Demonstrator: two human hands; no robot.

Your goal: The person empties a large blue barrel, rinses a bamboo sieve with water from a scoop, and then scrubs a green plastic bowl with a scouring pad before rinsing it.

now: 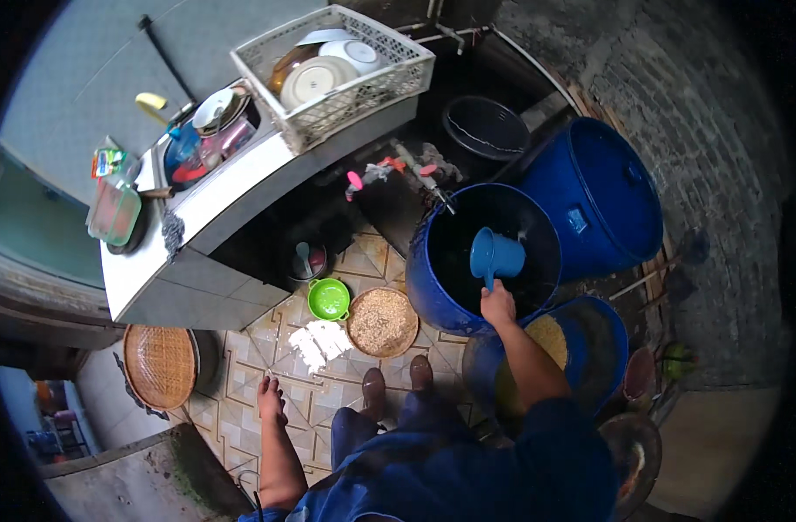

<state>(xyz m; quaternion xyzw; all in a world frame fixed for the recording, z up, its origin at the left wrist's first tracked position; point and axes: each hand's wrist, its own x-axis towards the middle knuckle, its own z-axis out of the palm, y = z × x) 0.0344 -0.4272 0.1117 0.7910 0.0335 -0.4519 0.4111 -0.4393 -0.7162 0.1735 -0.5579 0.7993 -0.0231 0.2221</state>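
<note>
A light-blue plastic dipper is gripped by its handle in my right hand. It is tilted over the mouth of a large blue barrel, whose dark inside hides how full it is. My left hand hangs low over the tiled floor, its fingers loosely apart and nothing visible in them. On the floor ahead sit a bright green colander and a round shallow basket full of tan grain-like bits. White pieces lie beside them.
A tap juts over the barrel's rim. Blue drums stand to the right. A white crate of dishes rests on the tiled counter, near a sink of dishes. A woven lid is at left.
</note>
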